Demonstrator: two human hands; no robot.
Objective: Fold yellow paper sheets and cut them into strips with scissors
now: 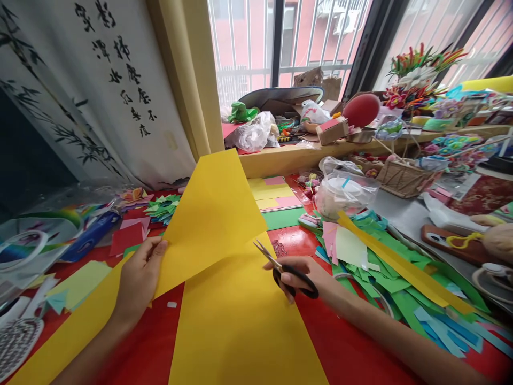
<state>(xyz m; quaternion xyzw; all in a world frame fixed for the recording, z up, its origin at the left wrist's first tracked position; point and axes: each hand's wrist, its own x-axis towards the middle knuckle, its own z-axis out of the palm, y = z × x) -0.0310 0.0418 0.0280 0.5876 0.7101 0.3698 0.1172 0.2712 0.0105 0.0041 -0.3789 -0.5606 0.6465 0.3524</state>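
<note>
My left hand (138,278) pinches the lower left edge of a yellow paper sheet (212,214) and holds it lifted and tilted above the red table (344,347). My right hand (300,275) grips black-handled scissors (280,267), whose blades point up and left at the sheet's right edge. A second large yellow sheet (240,315) lies flat on the table under both. A long yellow strip (60,342) runs toward the lower left beneath my left wrist.
Green and blue paper scraps (396,283) with a long yellow strip pile up on the right. A plastic bag (344,187), a basket (404,176) and craft clutter fill the windowsill side. Coloured paper pieces (128,235) and a blue box (90,235) lie left.
</note>
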